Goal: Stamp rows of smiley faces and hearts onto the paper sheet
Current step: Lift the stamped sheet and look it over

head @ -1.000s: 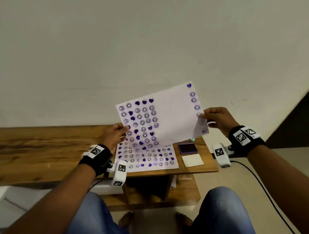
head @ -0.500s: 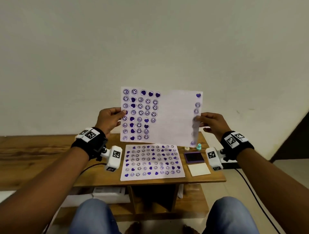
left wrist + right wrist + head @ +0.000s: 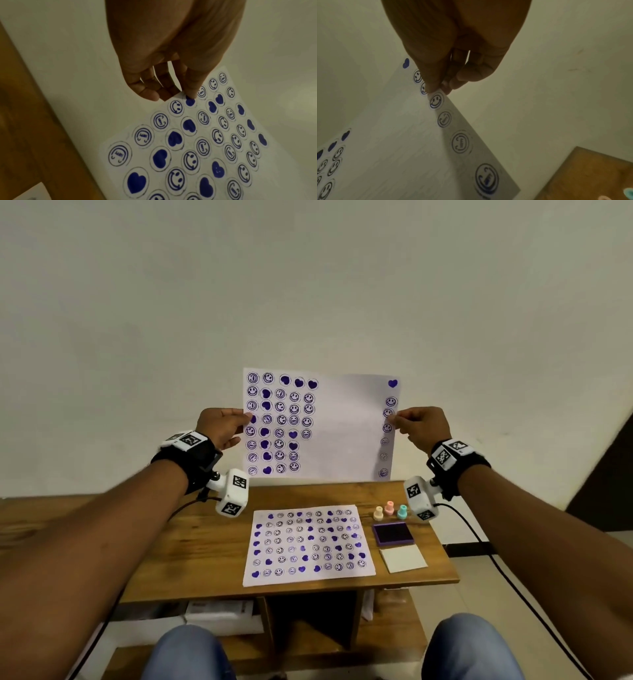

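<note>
Head view: the paper sheet (image 3: pixel 346 426) is held upright in the air above the wooden table (image 3: pixel 212 549), in front of the wall. The left hand (image 3: pixel 221 428) pinches its left edge and the right hand (image 3: pixel 423 428) pinches its right edge, both about mid-height. Purple smileys and hearts fill five columns on the sheet's left side; one column runs down the right edge; the middle is bare. A second stamped sheet (image 3: pixel 308 544) lies flat on the table, fully covered with rows. Just right of it sit a purple ink pad (image 3: pixel 393 534) and a white pad (image 3: pixel 404 559); three small stamps (image 3: pixel 389 510), cream, pink and teal, stand behind the ink pad. Left wrist view: the left hand (image 3: pixel 171 56) has its thumb on the printed face over a heart, fingers curled behind the edge, pinching the paper sheet (image 3: pixel 197 142). Right wrist view: the right hand (image 3: pixel 453 47) pinches the paper sheet (image 3: pixel 399 128) edge between thumb and fingertips, beside a smiley print; a table corner shows at lower right.
</note>
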Available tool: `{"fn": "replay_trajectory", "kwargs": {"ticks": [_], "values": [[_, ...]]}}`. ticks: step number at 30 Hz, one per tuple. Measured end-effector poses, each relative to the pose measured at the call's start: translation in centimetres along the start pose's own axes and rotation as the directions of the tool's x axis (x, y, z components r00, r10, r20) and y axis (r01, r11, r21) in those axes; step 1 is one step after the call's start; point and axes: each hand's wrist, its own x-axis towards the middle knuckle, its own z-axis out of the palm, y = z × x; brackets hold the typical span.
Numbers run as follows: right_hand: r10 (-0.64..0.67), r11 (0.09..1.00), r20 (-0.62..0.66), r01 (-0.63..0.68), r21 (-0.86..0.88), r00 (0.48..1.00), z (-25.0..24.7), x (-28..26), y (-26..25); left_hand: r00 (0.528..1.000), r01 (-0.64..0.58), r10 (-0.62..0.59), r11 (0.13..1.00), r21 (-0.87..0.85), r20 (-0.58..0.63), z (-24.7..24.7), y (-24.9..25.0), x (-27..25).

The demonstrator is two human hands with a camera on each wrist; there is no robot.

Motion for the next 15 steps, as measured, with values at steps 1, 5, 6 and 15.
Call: {"fn": "replay_trajectory", "kwargs": {"ticks": [1,5,6,15], "values": [[-0.005,1.0,-0.003,0.005,-0.012,1.0,-0.1,0.4,-0.2,1.0,-0.003,0.003,1.0,0.006,-0.002,0.0,0.1,0.1],[-0.017,0.999,-0.01,0.017,-0.027,1.0,-0.5,1.4,-0.7,1.0,-0.005,0.005,1.0,0.013,0.002,-0.1,0.3,0.2],[-0.021,0.999,-0.003,0.02,-0.028,1.0,-0.6,1.5,-0.9,1.0,-0.008,0.008,1.0,0.012,0.002,-0.2,0.3,0.3],[-0.047,0.998,0.029,0.048,-0.03,0.998,-0.8,1.7,-1.9,0.999,-0.047,0.047,0.999,0.011,-0.008,-0.7,0.2,0.5]]}}
